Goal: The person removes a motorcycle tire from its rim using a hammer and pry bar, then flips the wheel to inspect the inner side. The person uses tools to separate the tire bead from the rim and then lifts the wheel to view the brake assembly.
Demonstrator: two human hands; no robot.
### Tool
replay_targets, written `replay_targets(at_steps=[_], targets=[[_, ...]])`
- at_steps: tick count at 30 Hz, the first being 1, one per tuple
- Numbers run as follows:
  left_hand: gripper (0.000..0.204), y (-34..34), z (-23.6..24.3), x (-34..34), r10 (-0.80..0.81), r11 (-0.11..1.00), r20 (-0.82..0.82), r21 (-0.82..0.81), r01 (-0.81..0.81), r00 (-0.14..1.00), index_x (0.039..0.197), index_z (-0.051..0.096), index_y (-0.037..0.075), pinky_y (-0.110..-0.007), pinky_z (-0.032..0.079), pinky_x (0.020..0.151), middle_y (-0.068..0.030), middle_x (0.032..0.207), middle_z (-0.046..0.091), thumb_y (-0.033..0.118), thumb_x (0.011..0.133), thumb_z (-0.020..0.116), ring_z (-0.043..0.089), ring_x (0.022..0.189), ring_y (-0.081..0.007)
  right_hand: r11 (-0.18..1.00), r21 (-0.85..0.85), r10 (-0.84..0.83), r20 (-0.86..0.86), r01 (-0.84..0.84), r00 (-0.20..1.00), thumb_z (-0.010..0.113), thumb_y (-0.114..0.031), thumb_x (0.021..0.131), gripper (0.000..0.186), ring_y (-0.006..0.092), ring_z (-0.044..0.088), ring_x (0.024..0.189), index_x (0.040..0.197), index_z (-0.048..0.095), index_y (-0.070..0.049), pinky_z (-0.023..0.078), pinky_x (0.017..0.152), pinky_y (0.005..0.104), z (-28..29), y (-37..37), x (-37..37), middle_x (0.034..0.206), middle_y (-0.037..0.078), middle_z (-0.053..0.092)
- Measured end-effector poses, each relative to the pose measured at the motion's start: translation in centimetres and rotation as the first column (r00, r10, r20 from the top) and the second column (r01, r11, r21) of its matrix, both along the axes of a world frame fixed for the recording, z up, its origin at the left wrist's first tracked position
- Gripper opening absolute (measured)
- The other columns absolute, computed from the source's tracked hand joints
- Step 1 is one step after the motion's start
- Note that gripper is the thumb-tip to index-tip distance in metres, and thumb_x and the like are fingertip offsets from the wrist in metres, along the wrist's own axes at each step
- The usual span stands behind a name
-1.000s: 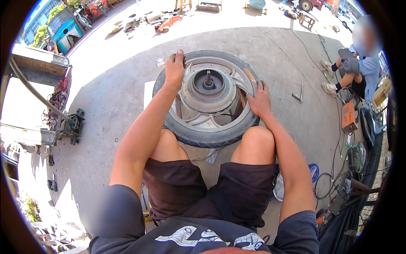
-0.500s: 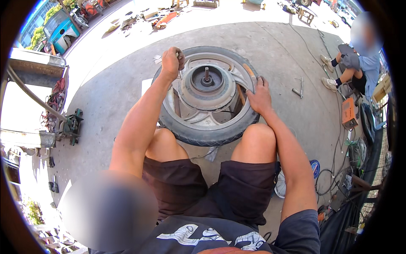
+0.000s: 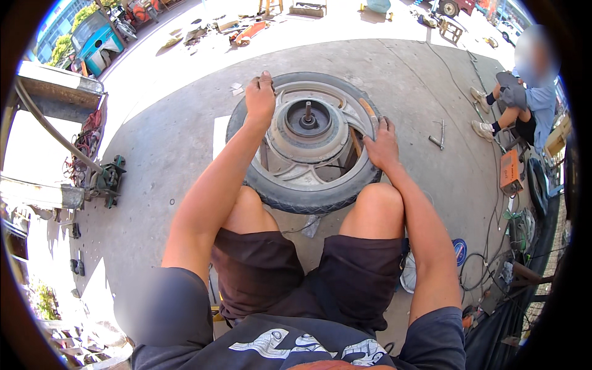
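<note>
Far left, a dark green metal floor jack (image 3: 108, 180) stands on the grey concrete floor (image 3: 154, 139), well apart from me. Left hand (image 3: 261, 95): raised above the tyre's upper-left side, fingers curled narrow; I cannot tell whether anything is inside them. The bend of the wrist suggests a controlled grip, but the palm is hidden.

Centre: the grey cast-metal wheel with a black rubber tyre (image 3: 308, 204) lies flat before my knees, between both hands. Its upright steel axle (image 3: 308, 110) points up from the round hub; laid so, presumably, the upper face is easy to reach.

Right hand (image 3: 383, 147): spread fairly wide, resting on the tyre's right side, probably to steady it. Just beside its fingertips, a tan strip (image 3: 366, 106) lies along the rim. Farther right, a bent metal hand tool (image 3: 438, 137) lies on the concrete, probably left within reach.
</note>
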State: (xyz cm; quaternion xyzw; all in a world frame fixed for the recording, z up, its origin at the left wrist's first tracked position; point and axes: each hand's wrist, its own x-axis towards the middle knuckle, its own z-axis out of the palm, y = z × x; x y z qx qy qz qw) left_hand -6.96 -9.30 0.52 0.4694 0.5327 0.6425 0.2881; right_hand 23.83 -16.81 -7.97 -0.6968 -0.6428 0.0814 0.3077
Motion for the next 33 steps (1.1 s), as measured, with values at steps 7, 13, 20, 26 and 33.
replay_targets(at_steps=[7, 13, 20, 26, 33], targets=[[0.042, 3.1, -1.5, -1.8, 0.038, 0.994, 0.090, -0.104, -0.029, 0.995, 0.061, 0.054, 0.000, -0.039, 0.041, 0.064, -0.0071, 0.060, 0.054, 0.028, 0.092, 0.048, 0.050, 0.061, -0.0187, 0.999, 0.030, 0.033, -0.014, -0.033, 0.999, 0.069, -0.026, 0.082, 0.075, 0.0489, 0.046, 0.129, 0.144, 0.041, 0.006, 0.040, 0.109, 0.0503, 0.1, -0.1, -0.1, 0.150, 0.027, 0.037], [0.036, 3.0, -0.9, -1.1, -0.069, 0.998, 0.168, -0.002, 0.070, 0.983, 0.059, 0.042, 0.010, -0.031, 0.029, 0.040, -0.0017, 0.053, 0.040, 0.021, 0.093, 0.047, 0.036, 0.042, -0.0132, 0.999, 0.045, 0.019, -0.001, -0.019, 1.000, 0.070, -0.026, 0.082, 0.076, 0.0483, 0.047, 0.128, 0.144, 0.040, 0.006, 0.041, 0.108, 0.0504, -0.4, 0.0, 0.1, 0.151, 0.026, 0.037], [0.033, 2.3, 0.1, -2.3, -0.305, 0.944, 0.278, -0.037, 0.328, 0.911, 0.059, 0.040, 0.010, -0.033, 0.025, 0.040, -0.0034, 0.052, 0.037, 0.020, 0.090, 0.047, 0.033, 0.042, -0.0151, 1.000, 0.013, 0.007, 0.010, -0.007, 1.000, 0.070, -0.025, 0.082, 0.076, 0.0483, 0.047, 0.129, 0.144, 0.041, 0.005, 0.042, 0.109, 0.0507, 0.1, -0.1, -0.2, 0.151, 0.025, 0.037], [0.034, 2.5, 0.1, -3.2, -0.386, 0.906, 0.271, -0.067, 0.417, 0.882, 0.061, 0.038, 0.011, -0.033, 0.025, 0.043, -0.0023, 0.052, 0.035, 0.024, 0.091, 0.046, 0.030, 0.044, -0.0145, 1.000, 0.020, 0.022, 0.006, -0.022, 1.000, 0.070, -0.025, 0.081, 0.075, 0.0478, 0.047, 0.129, 0.144, 0.041, 0.005, 0.042, 0.109, 0.0504, 0.3, 0.0, -0.2, 0.151, 0.025, 0.037], [0.034, 0.4, 0.0, -2.4, -0.341, 0.928, 0.277, -0.053, 0.368, 0.899, 0.074, 0.048, 0.008, -0.031, 0.036, 0.059, -0.0032, 0.064, 0.044, 0.030, 0.100, 0.045, 0.043, 0.059, -0.0142, 1.000, 0.014, 0.014, 0.012, -0.014, 1.000, 0.071, -0.024, 0.081, 0.076, 0.0470, 0.046, 0.130, 0.145, 0.040, 0.005, 0.041, 0.109, 0.0503, -0.3, 0.3, 0.2, 0.152, 0.024, 0.036]])
